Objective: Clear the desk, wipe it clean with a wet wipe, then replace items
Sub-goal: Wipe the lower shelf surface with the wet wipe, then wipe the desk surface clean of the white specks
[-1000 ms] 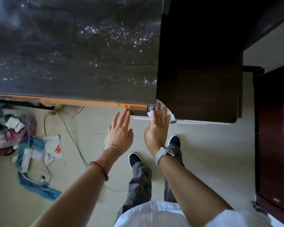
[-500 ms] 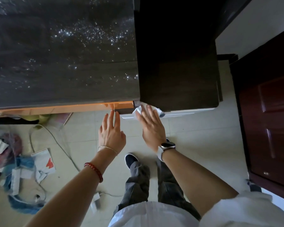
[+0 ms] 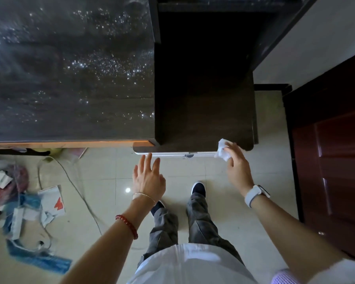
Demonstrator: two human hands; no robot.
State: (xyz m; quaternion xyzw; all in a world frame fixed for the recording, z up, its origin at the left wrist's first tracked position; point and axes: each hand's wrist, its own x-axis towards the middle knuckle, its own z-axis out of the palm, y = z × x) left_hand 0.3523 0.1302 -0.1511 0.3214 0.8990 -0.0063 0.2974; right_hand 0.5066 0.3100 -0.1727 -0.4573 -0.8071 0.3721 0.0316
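At desk (image 3: pixel 203 119) corner, wet wipe (image 3: pixel 222 150) shifted rightward

Your bare left hand (image 3: pixel 148 178) is hovering palm-down with its fingers straight and slightly spread, a thin gold chain and a red bead bracelet sitting on that forearm. Your right hand (image 3: pixel 237 167), wearing a white-strapped watch at the wrist, is reaching forward and to the right, its fingers curling round a crumpled white wet wipe (image 3: pixel 222 149).
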